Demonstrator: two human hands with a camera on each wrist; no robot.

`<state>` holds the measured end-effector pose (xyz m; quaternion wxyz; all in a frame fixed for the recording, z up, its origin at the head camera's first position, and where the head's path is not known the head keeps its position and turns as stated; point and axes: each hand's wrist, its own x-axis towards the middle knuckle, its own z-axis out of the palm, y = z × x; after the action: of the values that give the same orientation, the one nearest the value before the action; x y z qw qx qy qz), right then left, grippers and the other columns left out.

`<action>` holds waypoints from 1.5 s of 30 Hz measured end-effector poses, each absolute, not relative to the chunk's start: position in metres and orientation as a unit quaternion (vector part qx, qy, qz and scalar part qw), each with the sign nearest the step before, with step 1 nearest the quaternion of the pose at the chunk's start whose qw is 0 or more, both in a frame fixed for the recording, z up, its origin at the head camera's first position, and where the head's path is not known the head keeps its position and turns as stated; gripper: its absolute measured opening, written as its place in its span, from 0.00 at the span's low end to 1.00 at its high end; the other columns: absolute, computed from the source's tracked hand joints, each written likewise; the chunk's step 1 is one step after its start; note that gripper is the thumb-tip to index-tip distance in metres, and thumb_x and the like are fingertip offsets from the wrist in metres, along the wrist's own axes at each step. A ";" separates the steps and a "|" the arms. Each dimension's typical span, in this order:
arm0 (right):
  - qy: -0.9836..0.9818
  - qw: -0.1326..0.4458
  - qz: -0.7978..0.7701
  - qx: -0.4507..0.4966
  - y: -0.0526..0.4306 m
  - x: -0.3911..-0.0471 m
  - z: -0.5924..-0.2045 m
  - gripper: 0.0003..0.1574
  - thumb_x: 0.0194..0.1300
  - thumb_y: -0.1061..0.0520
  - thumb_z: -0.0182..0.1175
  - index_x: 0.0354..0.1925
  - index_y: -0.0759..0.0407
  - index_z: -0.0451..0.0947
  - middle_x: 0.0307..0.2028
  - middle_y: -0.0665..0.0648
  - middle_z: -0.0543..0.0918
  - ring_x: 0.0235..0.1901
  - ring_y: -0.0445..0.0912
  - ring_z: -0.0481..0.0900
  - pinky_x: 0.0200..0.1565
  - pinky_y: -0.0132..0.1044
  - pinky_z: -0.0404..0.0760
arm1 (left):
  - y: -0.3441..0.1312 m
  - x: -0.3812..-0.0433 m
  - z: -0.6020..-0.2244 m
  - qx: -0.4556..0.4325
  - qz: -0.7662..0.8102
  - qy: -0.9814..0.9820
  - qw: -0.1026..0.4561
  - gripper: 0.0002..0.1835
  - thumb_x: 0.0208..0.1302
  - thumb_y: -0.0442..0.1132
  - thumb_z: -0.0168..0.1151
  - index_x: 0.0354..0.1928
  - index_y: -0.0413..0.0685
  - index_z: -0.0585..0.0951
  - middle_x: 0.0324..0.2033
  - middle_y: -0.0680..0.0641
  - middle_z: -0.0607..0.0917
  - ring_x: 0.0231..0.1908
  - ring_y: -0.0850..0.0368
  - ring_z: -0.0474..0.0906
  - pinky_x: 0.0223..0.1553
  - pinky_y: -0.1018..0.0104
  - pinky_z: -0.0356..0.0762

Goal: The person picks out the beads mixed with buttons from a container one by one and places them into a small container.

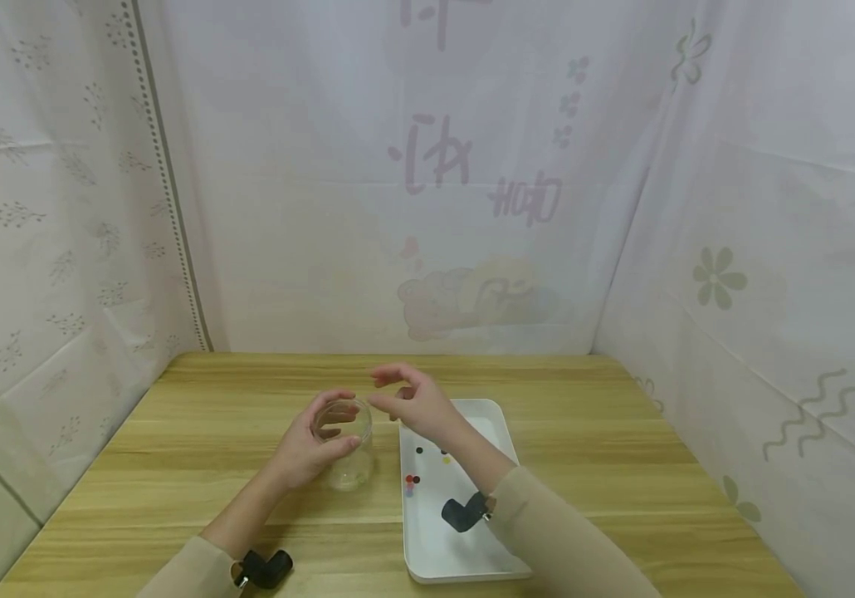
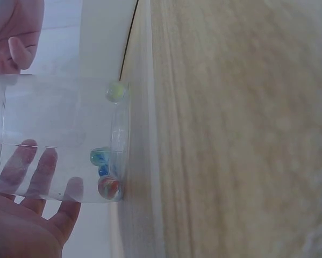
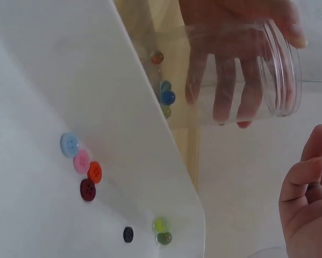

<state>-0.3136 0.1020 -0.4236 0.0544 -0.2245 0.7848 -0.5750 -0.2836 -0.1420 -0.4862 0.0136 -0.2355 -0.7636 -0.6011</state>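
My left hand (image 1: 306,442) grips a clear plastic jar (image 1: 356,465) near its rim, thumb on one side and fingers round the other. The jar stands upright on the table with its mouth open. Several glass marbles (image 2: 108,185) lie on its bottom, orange, blue and greenish. My right hand (image 1: 422,407) is raised just right of the jar's mouth, thumb and index finger apart, the other fingers bent. Nothing shows between thumb and index finger; the palm is partly hidden. Below the right forearm, a white tray (image 1: 427,540) holds small buttons (image 3: 81,161) and two marbles (image 3: 162,226).
The wooden table (image 1: 584,432) extends round the jar and tray. The tray's raised rim stands close to the jar's right side. Black wrist cameras (image 1: 266,570) sit on both wrists. Pale printed curtains (image 1: 308,208) enclose the table at the back and sides.
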 end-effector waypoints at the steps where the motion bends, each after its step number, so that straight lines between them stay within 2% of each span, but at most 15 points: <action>1: 0.787 0.054 -0.573 -0.222 0.104 -0.314 -0.425 0.27 0.74 0.47 0.73 0.68 0.44 0.82 0.63 0.53 0.84 0.33 0.45 0.81 0.37 0.34 0.79 | -0.142 -0.284 -0.486 -0.235 -0.601 -0.764 0.014 0.35 0.71 0.39 0.72 0.76 0.43 0.70 0.69 0.27 0.79 0.70 0.31 0.76 0.69 0.28 0.75; 7: 0.797 0.051 -0.567 -0.204 0.116 -0.318 -0.430 0.26 0.75 0.47 0.71 0.68 0.43 0.82 0.65 0.60 0.83 0.33 0.45 0.81 0.36 0.33 0.79 | -0.142 -0.284 -0.487 -0.232 -0.605 -0.762 0.016 0.34 0.71 0.38 0.73 0.75 0.47 0.71 0.68 0.32 0.82 0.70 0.31 0.76 0.69 0.27 0.75; 9: 0.798 0.051 -0.567 -0.198 0.120 -0.320 -0.432 0.26 0.75 0.47 0.71 0.68 0.43 0.82 0.64 0.62 0.83 0.34 0.50 0.81 0.34 0.31 0.77 | -0.142 -0.284 -0.487 -0.232 -0.605 -0.761 0.016 0.34 0.71 0.38 0.73 0.75 0.47 0.71 0.68 0.32 0.82 0.70 0.31 0.76 0.69 0.28 0.75; 12: 0.800 0.051 -0.568 -0.186 0.126 -0.322 -0.435 0.25 0.76 0.47 0.70 0.68 0.42 0.82 0.62 0.59 0.84 0.36 0.58 0.83 0.33 0.31 0.76 | -0.141 -0.283 -0.487 -0.232 -0.605 -0.762 0.017 0.34 0.70 0.39 0.73 0.74 0.48 0.71 0.68 0.33 0.82 0.70 0.32 0.77 0.69 0.28 0.75; 14: 0.802 0.049 -0.568 -0.177 0.130 -0.325 -0.438 0.25 0.76 0.46 0.70 0.67 0.41 0.82 0.59 0.57 0.84 0.37 0.61 0.83 0.33 0.31 0.75 | -0.141 -0.283 -0.487 -0.231 -0.605 -0.762 0.018 0.34 0.70 0.38 0.73 0.74 0.48 0.71 0.68 0.33 0.82 0.70 0.32 0.77 0.69 0.29 0.75; 16: 0.805 0.048 -0.567 -0.169 0.134 -0.327 -0.441 0.25 0.77 0.45 0.70 0.68 0.42 0.82 0.57 0.55 0.84 0.36 0.59 0.83 0.30 0.30 0.74 | -0.141 -0.283 -0.487 -0.229 -0.605 -0.762 0.018 0.33 0.70 0.38 0.73 0.74 0.48 0.71 0.68 0.33 0.82 0.70 0.32 0.77 0.69 0.29 0.75; 19: 0.808 0.045 -0.565 -0.159 0.140 -0.331 -0.446 0.25 0.78 0.45 0.69 0.68 0.44 0.81 0.57 0.55 0.83 0.33 0.51 0.81 0.27 0.30 0.72 | -0.141 -0.283 -0.487 -0.228 -0.604 -0.763 0.019 0.34 0.70 0.38 0.73 0.74 0.48 0.72 0.68 0.33 0.82 0.70 0.32 0.77 0.69 0.30 0.75; 23: 0.812 0.042 -0.562 -0.151 0.147 -0.337 -0.452 0.25 0.78 0.46 0.69 0.69 0.45 0.81 0.56 0.56 0.84 0.32 0.44 0.80 0.29 0.30 0.74 | -0.141 -0.283 -0.487 -0.227 -0.600 -0.767 0.020 0.34 0.70 0.39 0.73 0.74 0.48 0.71 0.68 0.34 0.82 0.70 0.32 0.77 0.69 0.30 0.76; 29: 0.832 0.041 -0.535 -0.141 0.153 -0.341 -0.459 0.24 0.77 0.47 0.69 0.66 0.52 0.83 0.47 0.60 0.88 0.30 0.46 0.81 0.32 0.36 0.78 | -0.141 -0.283 -0.487 -0.227 -0.599 -0.768 0.020 0.34 0.70 0.39 0.73 0.74 0.47 0.71 0.68 0.34 0.83 0.70 0.32 0.77 0.69 0.30 0.76; 33: 0.843 0.050 -0.518 -0.136 0.154 -0.342 -0.463 0.24 0.77 0.49 0.69 0.64 0.58 0.84 0.44 0.66 0.89 0.28 0.46 0.81 0.30 0.36 0.78 | -0.141 -0.284 -0.487 -0.229 -0.601 -0.766 0.021 0.34 0.70 0.39 0.74 0.74 0.46 0.72 0.68 0.32 0.82 0.70 0.32 0.77 0.69 0.31 0.76; 38: 0.851 0.064 -0.504 -0.132 0.154 -0.343 -0.467 0.20 0.76 0.52 0.69 0.61 0.57 0.86 0.43 0.69 0.89 0.27 0.44 0.82 0.29 0.32 0.75 | -0.141 -0.284 -0.488 -0.230 -0.601 -0.765 0.021 0.35 0.70 0.39 0.74 0.75 0.44 0.71 0.68 0.29 0.81 0.70 0.33 0.77 0.69 0.31 0.76; 45: 0.873 0.078 -0.462 -0.135 0.152 -0.346 -0.472 0.15 0.76 0.53 0.67 0.57 0.52 0.87 0.41 0.63 0.90 0.28 0.46 0.84 0.28 0.34 0.77 | -0.141 -0.284 -0.487 -0.231 -0.600 -0.765 0.021 0.36 0.70 0.38 0.74 0.76 0.39 0.69 0.68 0.27 0.80 0.70 0.32 0.77 0.68 0.30 0.76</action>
<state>-0.3457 0.1520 -0.4716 0.0776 -0.1350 0.8729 -0.4625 -0.2844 -0.1406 -0.4871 0.0208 -0.2309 -0.7653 -0.6005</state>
